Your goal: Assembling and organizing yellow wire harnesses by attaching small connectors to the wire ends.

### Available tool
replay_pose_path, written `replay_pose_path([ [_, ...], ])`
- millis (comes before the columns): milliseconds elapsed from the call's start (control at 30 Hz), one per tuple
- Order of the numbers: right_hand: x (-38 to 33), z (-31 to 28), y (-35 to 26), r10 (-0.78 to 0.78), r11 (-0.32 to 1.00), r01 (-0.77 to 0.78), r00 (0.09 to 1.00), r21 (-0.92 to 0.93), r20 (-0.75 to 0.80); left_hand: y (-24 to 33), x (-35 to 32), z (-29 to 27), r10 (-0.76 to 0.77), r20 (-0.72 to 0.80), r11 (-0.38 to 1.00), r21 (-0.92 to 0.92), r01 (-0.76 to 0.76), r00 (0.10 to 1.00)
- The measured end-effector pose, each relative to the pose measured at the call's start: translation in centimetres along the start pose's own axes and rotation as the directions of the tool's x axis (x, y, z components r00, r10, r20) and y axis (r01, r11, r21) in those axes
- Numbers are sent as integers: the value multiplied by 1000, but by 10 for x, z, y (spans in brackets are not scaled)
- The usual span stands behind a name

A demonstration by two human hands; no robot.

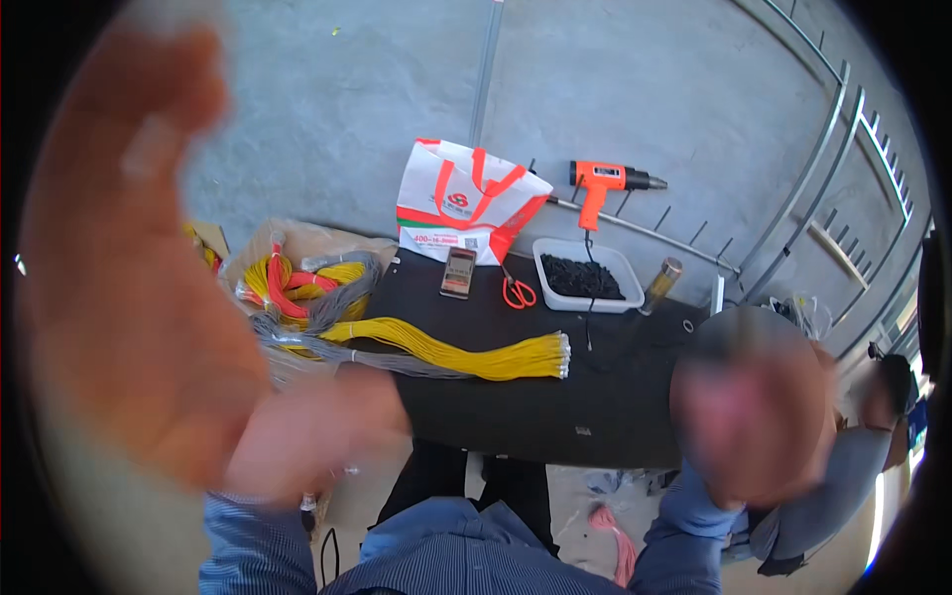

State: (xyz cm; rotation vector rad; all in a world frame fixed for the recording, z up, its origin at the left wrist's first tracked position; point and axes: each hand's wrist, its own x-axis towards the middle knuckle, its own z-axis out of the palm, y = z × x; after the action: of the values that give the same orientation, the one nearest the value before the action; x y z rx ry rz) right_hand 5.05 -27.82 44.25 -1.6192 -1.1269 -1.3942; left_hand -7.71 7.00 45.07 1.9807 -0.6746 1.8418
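Observation:
Close to the camera and strongly blurred, my left hand (149,288) rises over the left of the view. Its fingers stretch upward and stand apart, with nothing seen in them. On the right, my right hand (759,416) is lifted above the table's end, so smeared that its fingers cannot be made out. Beyond the left hand lies a bundle of yellow wires (476,352) with white connector ends, on top of grey wires (426,367). Neither hand visibly touches the wires.
On the black table (516,421) are a phone-like device (457,274), red-handled scissors (519,292), a white tub (590,297) of black pieces and a bottle (662,285). A bag (466,203), wire coils (297,283) and an orange heat gun (602,183) lie behind. Another person (833,486) is at right.

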Motion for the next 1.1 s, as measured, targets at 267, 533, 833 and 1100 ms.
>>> replay_pose_path([
  [267,-192,65,80,586,698,-709,485,-100,649,-69,-231,121,-625,694,727,350,591,357],
  [533,-284,100,79,631,546,-823,280,-158,723,-135,-312,212,-583,698,794,380,475,417],
  [833,-296,157,90,524,483,-872,214,-81,824,-324,-368,316,-540,713,837,511,197,447],
  [1100,-284,173,104,586,374,-917,120,-136,801,-268,-323,284,-660,629,747,496,442,410],
])
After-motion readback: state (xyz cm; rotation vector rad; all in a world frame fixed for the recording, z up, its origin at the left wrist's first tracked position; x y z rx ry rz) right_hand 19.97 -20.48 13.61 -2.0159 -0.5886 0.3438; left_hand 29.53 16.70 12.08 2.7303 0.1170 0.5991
